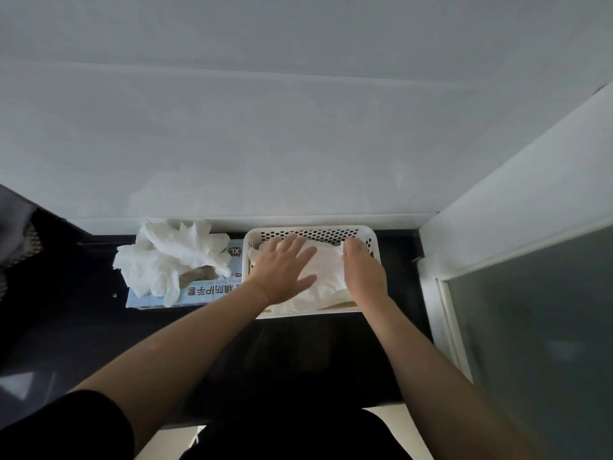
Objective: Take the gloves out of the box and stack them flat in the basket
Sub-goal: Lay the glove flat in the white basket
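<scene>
A white perforated basket (311, 232) stands on the dark counter against the wall. White gloves (323, 282) lie flat inside it. My left hand (283, 268) presses on them with its fingers spread and straight. My right hand (363, 270) rests on the gloves' right side, its fingertips curled over the far edge of the top glove near the basket's back right corner. To the left sits the light blue glove box (202, 290), marked XL, with a crumpled bunch of white gloves (166, 257) spilling out of its top opening.
The dark counter (298, 353) runs from the white wall to its front edge near my body. A white frame with a frosted glass panel (530, 327) closes off the right side. Dark cloth (20, 234) hangs at the far left.
</scene>
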`<state>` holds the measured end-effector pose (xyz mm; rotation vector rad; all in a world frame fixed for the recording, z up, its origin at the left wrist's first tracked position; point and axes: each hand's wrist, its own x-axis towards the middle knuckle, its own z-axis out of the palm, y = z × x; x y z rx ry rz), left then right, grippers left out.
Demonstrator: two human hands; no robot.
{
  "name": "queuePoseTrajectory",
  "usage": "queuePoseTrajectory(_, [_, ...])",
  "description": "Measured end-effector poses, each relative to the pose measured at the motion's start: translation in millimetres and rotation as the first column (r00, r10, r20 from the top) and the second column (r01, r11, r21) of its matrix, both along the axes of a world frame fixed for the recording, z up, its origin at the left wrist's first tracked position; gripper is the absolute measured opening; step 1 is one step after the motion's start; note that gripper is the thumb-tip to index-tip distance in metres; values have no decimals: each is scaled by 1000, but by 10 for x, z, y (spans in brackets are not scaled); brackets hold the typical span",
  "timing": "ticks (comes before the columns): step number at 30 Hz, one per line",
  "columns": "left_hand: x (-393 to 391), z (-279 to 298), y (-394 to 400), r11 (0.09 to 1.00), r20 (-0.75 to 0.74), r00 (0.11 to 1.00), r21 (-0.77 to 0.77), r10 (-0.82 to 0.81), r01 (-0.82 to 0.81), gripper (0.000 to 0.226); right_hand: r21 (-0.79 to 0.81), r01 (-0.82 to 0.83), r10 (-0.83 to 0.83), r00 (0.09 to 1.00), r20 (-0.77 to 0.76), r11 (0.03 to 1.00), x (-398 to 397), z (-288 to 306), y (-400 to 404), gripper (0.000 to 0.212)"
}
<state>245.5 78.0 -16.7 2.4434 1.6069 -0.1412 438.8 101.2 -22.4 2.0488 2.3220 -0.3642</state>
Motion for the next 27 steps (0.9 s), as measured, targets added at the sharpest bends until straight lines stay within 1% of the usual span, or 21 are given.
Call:
queuePoseTrajectory(3, [11,-211,-83,995,-65,998,-101,4,-11,81,-33,-107,111,982,152,994,49,21,-10,30])
queuePoseTrajectory(5, [-1,-318,-104,990,-85,996,-137,29,-40,88,-59,-172,181,954,238,983,79,30,-14,38])
queuePoseTrajectory(7, [-23,-385,-98,987,-102,994,-150,48,-63,93,-78,-238,250,921,298,968,94,2,-5,38])
queuePoseTrajectory(9, [-26,-439,-82,985,-122,992,-161,43,-63,98,-106,-294,312,886,342,950,92,-41,0,33])
queuePoseTrajectory(12, [-16,-523,-72,983,-155,987,-173,29,-56,104,-122,-306,329,857,396,944,78,-119,-5,34])
queuePoseTrajectory(16, [4,-614,-72,976,-174,984,-205,36,-72,105,-164,-307,347,861,373,937,49,-140,21,32])
queuePoseTrajectory(21, [30,-628,-73,971,-194,980,-225,37,-81,104,-184,-275,324,882,341,944,17,-169,49,26])
queuePoseTrajectory(23, [33,-599,-59,967,-185,982,-243,32,-77,105,-189,-243,294,900,322,951,-30,-155,39,16])
queuePoseTrajectory(25, [23,-560,-61,968,-155,987,-242,30,-68,105,-166,-177,219,932,289,970,-102,-96,26,9])
queuePoseTrajectory(27, [-9,-503,-82,979,-109,994,-203,15,-37,99,-124,-114,142,959,245,986,-196,-15,13,16])
